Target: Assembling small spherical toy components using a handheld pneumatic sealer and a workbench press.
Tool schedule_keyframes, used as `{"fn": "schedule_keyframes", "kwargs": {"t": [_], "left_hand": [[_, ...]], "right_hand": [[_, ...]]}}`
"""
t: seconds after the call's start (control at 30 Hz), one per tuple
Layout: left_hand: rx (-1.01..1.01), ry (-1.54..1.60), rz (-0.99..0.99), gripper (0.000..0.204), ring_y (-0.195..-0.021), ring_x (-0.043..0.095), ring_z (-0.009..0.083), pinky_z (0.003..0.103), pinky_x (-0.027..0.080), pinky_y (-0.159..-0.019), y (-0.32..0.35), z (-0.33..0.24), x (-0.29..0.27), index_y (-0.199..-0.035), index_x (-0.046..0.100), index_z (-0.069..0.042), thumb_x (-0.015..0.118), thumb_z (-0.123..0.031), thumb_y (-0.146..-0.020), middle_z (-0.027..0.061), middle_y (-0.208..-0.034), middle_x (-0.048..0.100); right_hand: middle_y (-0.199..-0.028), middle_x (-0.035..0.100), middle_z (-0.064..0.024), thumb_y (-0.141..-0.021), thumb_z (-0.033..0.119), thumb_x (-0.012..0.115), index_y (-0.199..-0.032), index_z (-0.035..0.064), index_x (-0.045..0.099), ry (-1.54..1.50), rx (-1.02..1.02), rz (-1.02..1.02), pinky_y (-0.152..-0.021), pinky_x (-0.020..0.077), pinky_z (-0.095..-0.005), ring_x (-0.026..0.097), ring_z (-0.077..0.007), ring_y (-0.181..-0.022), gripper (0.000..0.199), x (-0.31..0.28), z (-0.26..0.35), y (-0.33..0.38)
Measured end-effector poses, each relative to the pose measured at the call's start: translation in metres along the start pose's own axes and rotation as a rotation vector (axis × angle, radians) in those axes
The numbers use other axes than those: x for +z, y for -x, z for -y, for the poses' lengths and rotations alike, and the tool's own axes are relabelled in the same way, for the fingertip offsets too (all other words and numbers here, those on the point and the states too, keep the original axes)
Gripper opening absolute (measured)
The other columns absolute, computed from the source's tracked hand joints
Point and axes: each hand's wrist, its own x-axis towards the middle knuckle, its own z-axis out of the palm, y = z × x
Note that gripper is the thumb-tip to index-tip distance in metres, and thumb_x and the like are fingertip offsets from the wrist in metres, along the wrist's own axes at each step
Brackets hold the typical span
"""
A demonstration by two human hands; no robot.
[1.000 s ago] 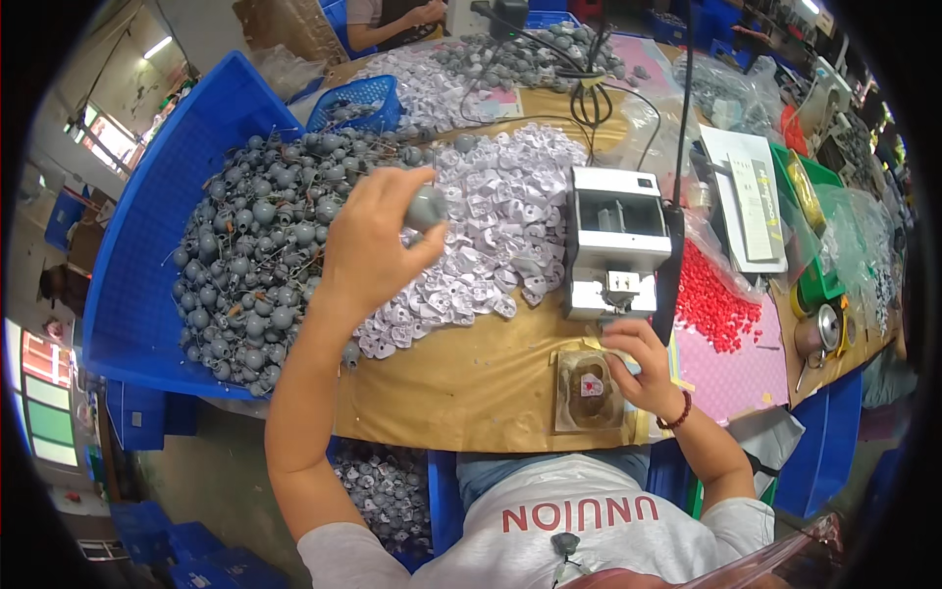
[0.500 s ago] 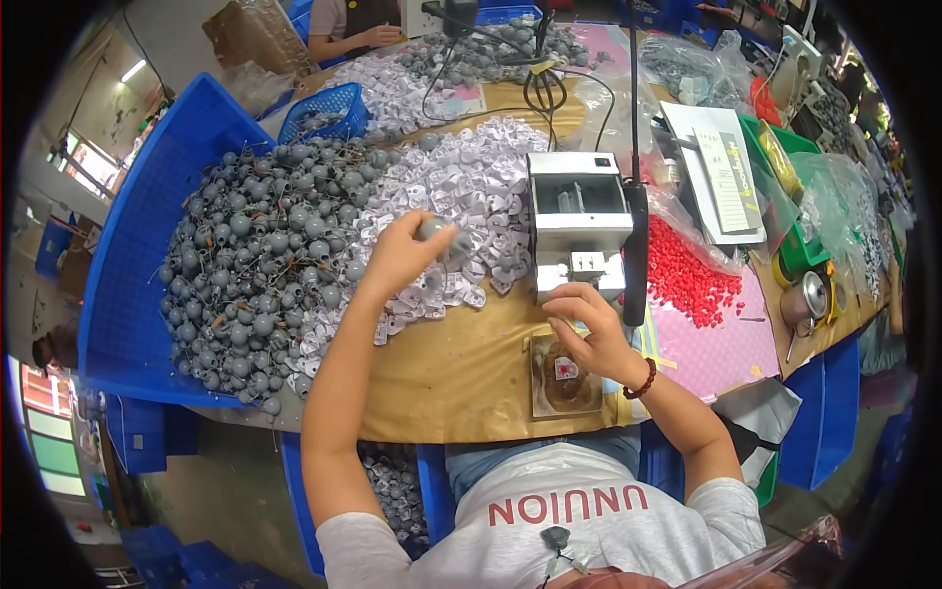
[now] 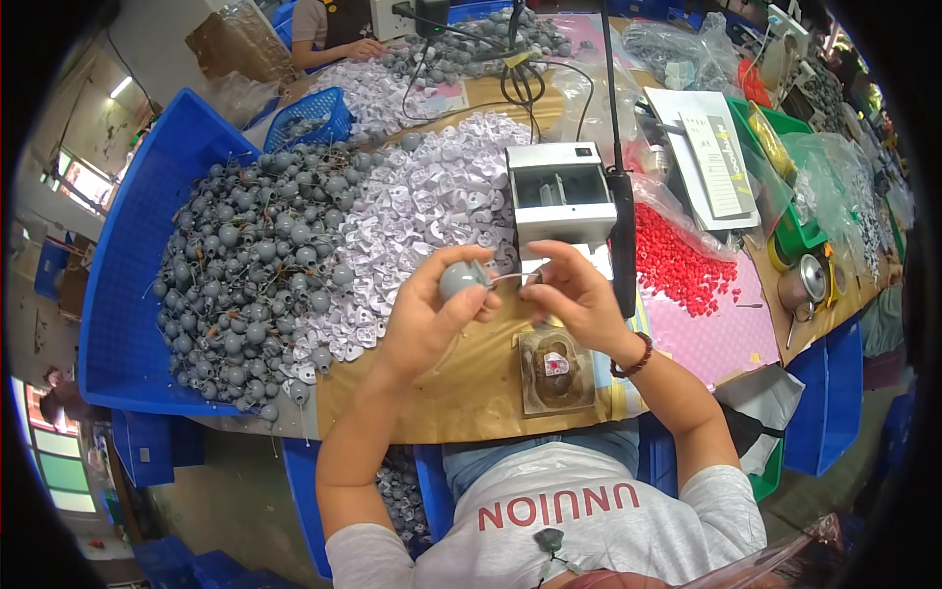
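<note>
My left hand (image 3: 417, 319) grips a round grey ball-shaped part (image 3: 461, 280) between thumb and fingers. From the ball a thin pale wire (image 3: 507, 277) runs to the right, and my right hand (image 3: 584, 304) pinches its far end. Both hands are raised just in front of a small silver-white machine (image 3: 562, 218) with a dark window on top. Below my right hand, near the table edge, sits a square brown fixture (image 3: 538, 395) with a round recess. In it lies a white plastic piece (image 3: 556, 363) with a red centre.
Grey balls with wires (image 3: 255, 255) fill a tilted blue bin (image 3: 123, 294) at left. White plastic pieces (image 3: 422, 211) are heaped beside them. Red parts (image 3: 677, 265) lie right of a black upright pole (image 3: 622, 236). Another person's hand (image 3: 365, 49) shows at the far side.
My left hand has come right and nearer with the grey ball, away from the white heap. My right hand now pinches the wire. The whole view has shifted slightly.
</note>
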Motion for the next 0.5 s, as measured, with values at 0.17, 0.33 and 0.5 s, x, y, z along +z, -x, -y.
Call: {"fn": "schedule_keyframes", "kwargs": {"t": [0.17,0.33,0.5], "left_hand": [[-0.045,-0.107,-0.075,0.028,-0.096,0.063,0.0120,0.026,0.052,-0.082,0.046,0.084,0.005,-0.119,0.060,-0.007,0.072,-0.009,-0.093,0.0048,-0.111,0.063],[-0.039,-0.562,0.041,0.024,-0.096,0.064,0.0195,0.033,0.052,-0.084,0.089,0.138,0.040,-0.105,0.063,-0.005,0.077,-0.008,-0.085,0.0063,-0.104,0.064],[0.209,-0.766,0.112,0.025,-0.094,0.062,0.0302,0.040,0.051,-0.082,0.101,0.151,0.055,-0.098,0.065,-0.006,0.079,-0.008,-0.078,0.0097,-0.102,0.064]], "right_hand": [[-0.090,0.068,-0.0038,-0.097,0.002,0.067,-0.118,0.0004,0.067,0.355,0.369,-0.010,-0.066,0.0539,-0.0283,0.064,-0.0103,-0.072,0.022,-0.032,0.013,0.040],[-0.092,0.069,-0.0144,-0.089,0.003,0.071,-0.103,0.0009,0.071,0.826,0.064,0.204,-0.069,0.0552,-0.0380,0.069,-0.0299,-0.078,0.014,-0.049,-0.026,0.085],[-0.088,0.064,-0.0116,-0.081,0.005,0.071,-0.104,0.0049,0.068,1.078,-0.094,0.317,-0.065,0.0552,-0.0391,0.067,-0.0298,-0.077,0.023,-0.045,-0.040,0.097]]}}
